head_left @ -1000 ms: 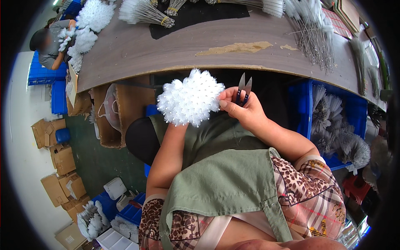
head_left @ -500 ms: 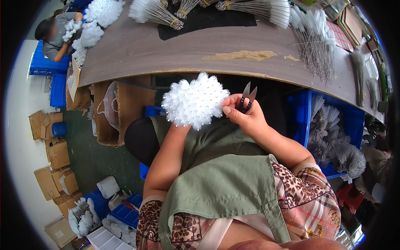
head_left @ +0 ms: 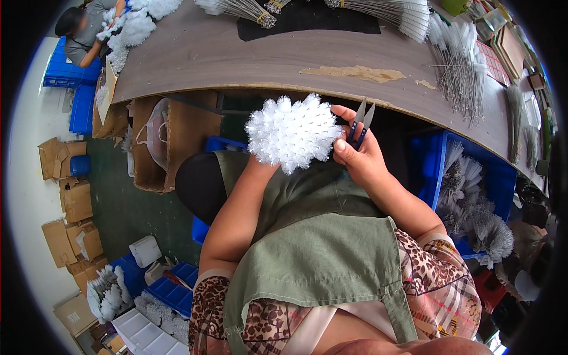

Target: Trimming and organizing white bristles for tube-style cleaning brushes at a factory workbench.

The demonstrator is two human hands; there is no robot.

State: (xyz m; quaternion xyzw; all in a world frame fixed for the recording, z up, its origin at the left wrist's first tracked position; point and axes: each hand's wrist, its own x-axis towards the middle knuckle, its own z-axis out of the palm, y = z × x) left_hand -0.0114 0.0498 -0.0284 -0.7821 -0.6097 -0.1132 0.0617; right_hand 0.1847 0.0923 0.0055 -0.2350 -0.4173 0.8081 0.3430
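Note:
A round, tightly packed bundle of white-tipped bristle brushes is held up in front of my lap, bristle heads toward me. My left hand grips it from below; the heads cover most of the fingers, and only the wrist and base of the hand show. At the bundle's right edge, my right hand holds small thread snips with dark handles in its palm, blades upward and apart. My right thumb and a fingertip reach to the outermost bristles there. Whether they pinch a single brush is too small to tell.
Beyond my hands runs a brown worktable with wire-stemmed brush bundles and loose brushes on it. A blue crate of brushes stands right, a cardboard box left. A co-worker handles white brushes at far left.
Both hands and the bundle have shifted slightly right in the picture. The bundle has turned a little, and my right hand's fingers have spread more around the snips. The co-worker's hands have moved.

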